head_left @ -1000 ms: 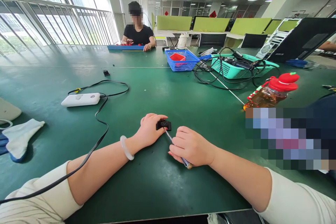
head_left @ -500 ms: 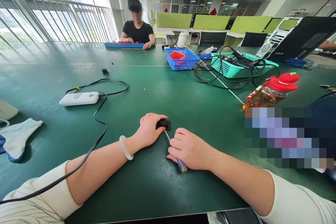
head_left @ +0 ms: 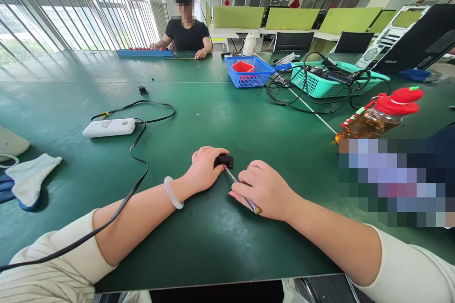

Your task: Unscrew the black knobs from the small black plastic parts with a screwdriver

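Blue tray [head_left: 144,53] has slid left

Your left grip [head_left: 204,170] is clamped on the black block [head_left: 230,162], on the tabletop [head_left: 192,241]. Your screwdriver [head_left: 231,175] has its tip by the block's near edge, its handle clamped in your right grip [head_left: 266,190].

White power bank [head_left: 109,127], blue basket [head_left: 250,78], red-capped bottle [head_left: 373,122] lying tilted
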A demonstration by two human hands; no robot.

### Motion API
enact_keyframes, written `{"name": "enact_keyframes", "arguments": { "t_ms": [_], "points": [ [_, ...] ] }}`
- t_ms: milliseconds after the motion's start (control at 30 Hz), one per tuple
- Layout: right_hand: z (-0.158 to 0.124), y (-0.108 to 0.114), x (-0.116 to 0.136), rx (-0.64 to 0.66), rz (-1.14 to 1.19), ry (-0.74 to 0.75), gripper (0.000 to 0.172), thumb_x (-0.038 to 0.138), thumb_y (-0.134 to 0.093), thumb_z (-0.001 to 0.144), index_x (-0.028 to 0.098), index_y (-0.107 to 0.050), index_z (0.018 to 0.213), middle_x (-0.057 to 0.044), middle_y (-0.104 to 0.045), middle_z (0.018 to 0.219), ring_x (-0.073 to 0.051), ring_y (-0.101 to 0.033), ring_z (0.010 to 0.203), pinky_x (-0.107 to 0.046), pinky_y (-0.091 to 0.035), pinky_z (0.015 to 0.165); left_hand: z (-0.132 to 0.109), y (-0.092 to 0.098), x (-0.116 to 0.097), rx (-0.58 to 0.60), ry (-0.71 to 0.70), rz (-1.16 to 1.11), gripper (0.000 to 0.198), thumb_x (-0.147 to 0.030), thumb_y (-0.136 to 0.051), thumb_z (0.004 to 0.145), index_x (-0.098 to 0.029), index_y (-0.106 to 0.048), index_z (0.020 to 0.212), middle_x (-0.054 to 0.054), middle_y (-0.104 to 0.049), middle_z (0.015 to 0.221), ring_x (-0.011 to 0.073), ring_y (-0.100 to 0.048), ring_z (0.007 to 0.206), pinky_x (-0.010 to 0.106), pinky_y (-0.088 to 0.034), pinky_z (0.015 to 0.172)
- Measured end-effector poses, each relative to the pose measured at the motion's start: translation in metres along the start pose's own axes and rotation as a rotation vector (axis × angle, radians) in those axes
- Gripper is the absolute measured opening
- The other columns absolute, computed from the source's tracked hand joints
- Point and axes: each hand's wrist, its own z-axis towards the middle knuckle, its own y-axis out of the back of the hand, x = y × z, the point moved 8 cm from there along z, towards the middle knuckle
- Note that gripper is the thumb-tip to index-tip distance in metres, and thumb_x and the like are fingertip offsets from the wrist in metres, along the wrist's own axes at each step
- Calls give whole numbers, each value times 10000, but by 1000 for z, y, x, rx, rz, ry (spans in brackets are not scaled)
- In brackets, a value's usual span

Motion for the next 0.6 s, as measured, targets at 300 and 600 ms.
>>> {"name": "enact_keyframes", "arguments": {
  "t_ms": [300, 600],
  "points": [
    [-4, -6, -2, 47, 33, 26, 190, 198, -518, 949, 193, -642, 805, 15, -548, 629, -141, -396, 605, -333, -328, 787, 0, 0, -1, 11, 5, 3, 397, -185, -569, 856, -281, -596, 1241, 41, -651, 1277, 276, -458, 1311, 516, -318, 1135],
    [-6, -16, 3, 179, 20, 109, 191, 47, -536, 764, 204, -632, 816, -3, -576, 732, -154, -390, 637, -334, -308, 784, 0, 1, -1, 8, 3, 12, 430, -205, -568, 856, -283, -579, 1279, 33, -662, 1281, 278, -469, 1304, 516, -324, 1134]
  ]
}}
